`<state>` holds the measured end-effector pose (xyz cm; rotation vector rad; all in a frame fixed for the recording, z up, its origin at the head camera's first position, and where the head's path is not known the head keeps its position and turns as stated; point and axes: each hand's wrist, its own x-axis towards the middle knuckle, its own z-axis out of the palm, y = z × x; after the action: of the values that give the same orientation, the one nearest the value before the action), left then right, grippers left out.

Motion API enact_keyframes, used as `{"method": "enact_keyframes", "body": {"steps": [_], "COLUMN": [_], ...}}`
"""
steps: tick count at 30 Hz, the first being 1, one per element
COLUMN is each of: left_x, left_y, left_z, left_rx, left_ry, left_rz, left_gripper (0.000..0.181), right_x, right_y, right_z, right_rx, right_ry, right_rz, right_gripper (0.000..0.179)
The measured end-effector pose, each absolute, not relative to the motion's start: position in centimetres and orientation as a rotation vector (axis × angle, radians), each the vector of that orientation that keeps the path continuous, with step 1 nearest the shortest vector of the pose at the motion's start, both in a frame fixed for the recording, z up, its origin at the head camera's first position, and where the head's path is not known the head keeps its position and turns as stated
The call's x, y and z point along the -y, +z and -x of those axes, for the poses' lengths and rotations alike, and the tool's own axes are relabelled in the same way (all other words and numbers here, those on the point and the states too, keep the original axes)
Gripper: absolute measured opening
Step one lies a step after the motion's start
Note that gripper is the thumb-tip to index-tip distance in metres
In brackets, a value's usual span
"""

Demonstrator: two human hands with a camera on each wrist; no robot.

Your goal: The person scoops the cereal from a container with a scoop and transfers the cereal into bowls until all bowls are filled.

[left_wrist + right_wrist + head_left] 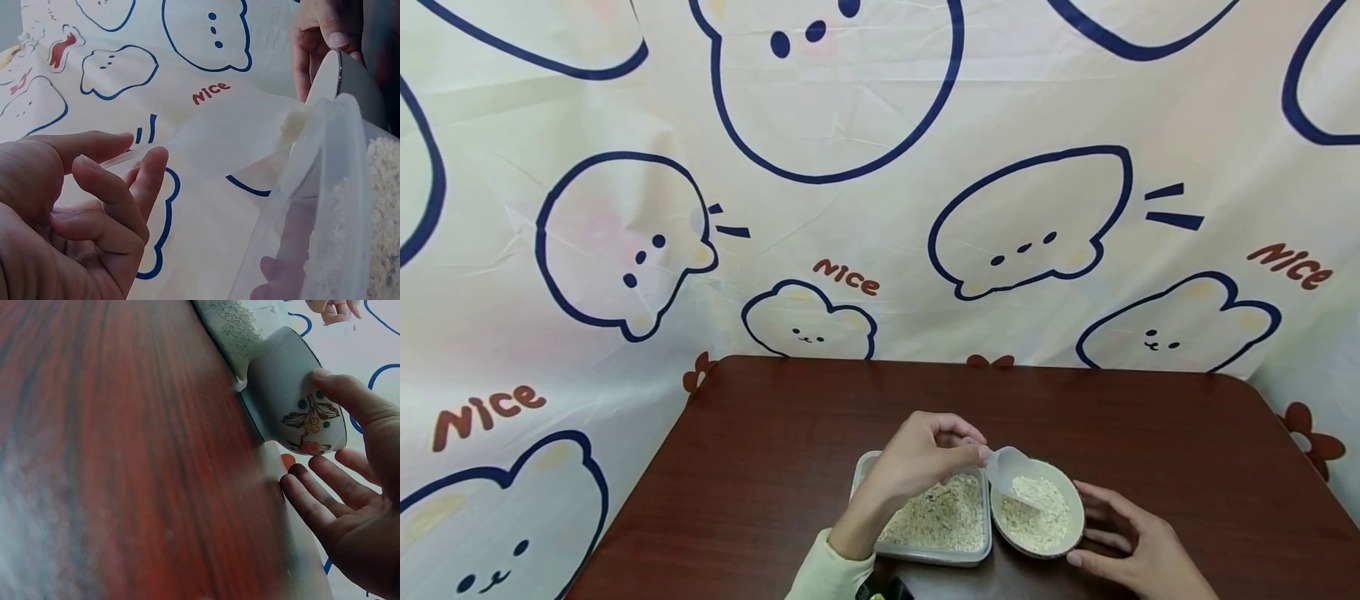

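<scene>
A translucent plastic spoon (1006, 468) is pinched between the thumb and fingers of my left hand (917, 450). In the head view its tilted bowl end reaches over a small round bowl (1077, 542) of pale oat flakes (1041, 521). The left wrist view shows the spoon (234, 134) with some flakes at its tip. My right hand (1138, 542) holds the bowl's right side, thumb and fingers spread around it. Leaves and berries decorate the bowl's outside (281, 387) in the right wrist view, where the thumb touches near the rim.
Left of the bowl, close beside it, stands a clear rectangular plastic container (928, 556) of oat flakes (943, 517), partly covered by my left hand and forearm. Both vessels stand on a dark brown wooden table (760, 483). A cartoon-printed cloth (880, 225) hangs behind it.
</scene>
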<state>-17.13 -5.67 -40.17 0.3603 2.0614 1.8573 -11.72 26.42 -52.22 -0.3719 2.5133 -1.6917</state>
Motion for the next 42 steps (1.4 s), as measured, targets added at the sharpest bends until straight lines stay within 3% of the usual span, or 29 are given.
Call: {"method": "enact_keyframes", "body": {"steps": [42], "left_x": [11.4], "left_y": [-39.9], "left_z": [17.3], "left_rx": [-2.038], "left_ry": [1.878], "left_rz": [-0.314], "left_gripper": [0.022], "right_x": [-26.3], "right_y": [-52.0], "right_z": [11.8], "right_rx": [-2.507], "right_ry": [-1.653], "right_rz": [0.268], "right_gripper": [0.085]}}
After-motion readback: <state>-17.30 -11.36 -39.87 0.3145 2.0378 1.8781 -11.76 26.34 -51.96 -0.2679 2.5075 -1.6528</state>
